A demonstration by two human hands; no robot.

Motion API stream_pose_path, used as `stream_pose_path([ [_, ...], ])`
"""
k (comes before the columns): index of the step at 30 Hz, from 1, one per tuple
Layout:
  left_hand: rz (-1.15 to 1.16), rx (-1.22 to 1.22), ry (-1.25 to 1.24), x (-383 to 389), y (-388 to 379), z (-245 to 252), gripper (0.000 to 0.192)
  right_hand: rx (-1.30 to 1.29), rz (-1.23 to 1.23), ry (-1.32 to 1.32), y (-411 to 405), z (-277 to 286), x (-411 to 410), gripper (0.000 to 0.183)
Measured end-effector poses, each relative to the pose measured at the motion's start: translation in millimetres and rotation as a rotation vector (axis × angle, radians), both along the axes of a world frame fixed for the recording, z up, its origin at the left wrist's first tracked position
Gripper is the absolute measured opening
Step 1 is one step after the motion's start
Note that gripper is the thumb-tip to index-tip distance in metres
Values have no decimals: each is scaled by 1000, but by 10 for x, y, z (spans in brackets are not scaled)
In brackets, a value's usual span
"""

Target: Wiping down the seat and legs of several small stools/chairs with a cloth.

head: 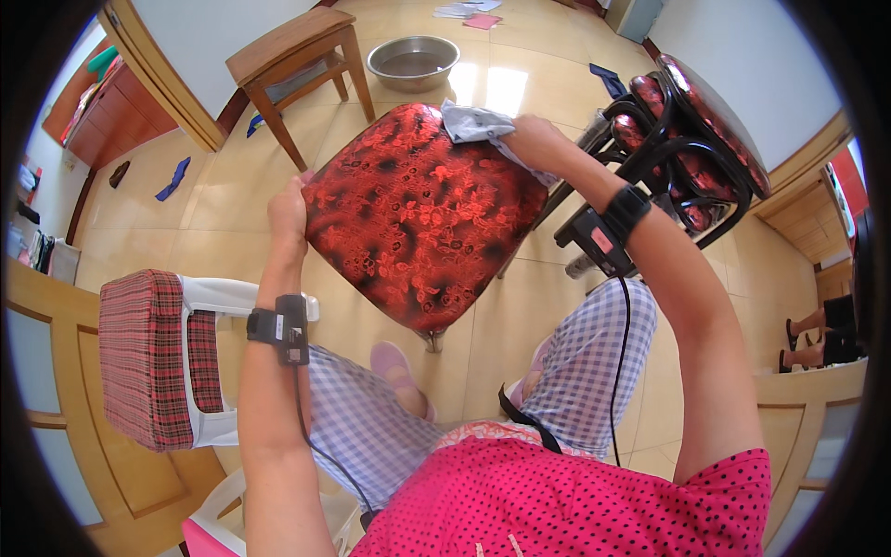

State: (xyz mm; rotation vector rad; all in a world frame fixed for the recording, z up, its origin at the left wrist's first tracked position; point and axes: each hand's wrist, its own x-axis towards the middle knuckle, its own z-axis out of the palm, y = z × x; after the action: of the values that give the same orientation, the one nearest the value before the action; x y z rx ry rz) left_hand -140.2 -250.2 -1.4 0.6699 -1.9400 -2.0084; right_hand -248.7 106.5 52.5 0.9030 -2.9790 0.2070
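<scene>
Before me is a chair seat [424, 216] covered in glossy red and black floral material, with one corner pointing towards me. My left hand [287, 212] grips its left corner; the fingertips are partly hidden at the rim. At the seat's far right edge, my right hand [539, 143] holds a grey-white cloth [477, 122]. Part of that cloth lies on the upholstery, and another part hangs down the right side below my hand. A short metal leg [433, 340] shows under the near corner.
A wooden stool [292, 45] and a metal basin [413, 64] holding liquid stand beyond the seat. Black-framed chairs with red pads [696, 146] lean at the right. On my left is a white stool with a plaid cover [143, 358]. Another person's feet [800, 344] show far right.
</scene>
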Motion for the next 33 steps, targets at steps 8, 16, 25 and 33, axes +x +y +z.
stream_pose_path([
  [8,112,-46,111,208,64,37,48,-645,-297,-226,402,-323,392,36],
  [16,-179,121,148,821,744,271,59,-1150,-333,-832,522,-966,442,37],
  [25,-349,47,176,425,420,215,52,-1061,-370,-971,430,-799,840,44],
  [33,-3,-1047,125,495,549,406,58,-1229,-511,-1020,430,-893,918,49],
])
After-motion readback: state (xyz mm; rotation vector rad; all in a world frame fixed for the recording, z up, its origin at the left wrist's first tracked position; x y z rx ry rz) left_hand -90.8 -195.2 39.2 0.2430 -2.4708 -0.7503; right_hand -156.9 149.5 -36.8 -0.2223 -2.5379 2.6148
